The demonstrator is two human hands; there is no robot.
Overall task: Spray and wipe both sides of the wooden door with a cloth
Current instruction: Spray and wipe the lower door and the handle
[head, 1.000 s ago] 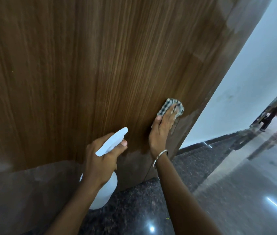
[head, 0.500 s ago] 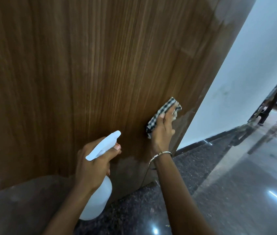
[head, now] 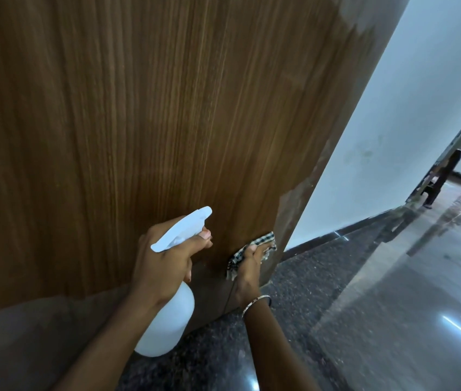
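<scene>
Polished dark floor [head: 336, 320] lies nearest, under both forearms. Above it the left grip [head: 164, 261] is wrapped round the neck of a white spray bottle [head: 167, 325]. Just right of it, the right grip [head: 247, 273] holds a checked cloth [head: 263, 241] bunched under its fingers, pressed to the wooden door [head: 167, 108] near its bottom corner. A stroke past that edge could slip the cloth off, and a stray squeeze would wet the floor. The trigger is hidden, as is the door's other side.
</scene>
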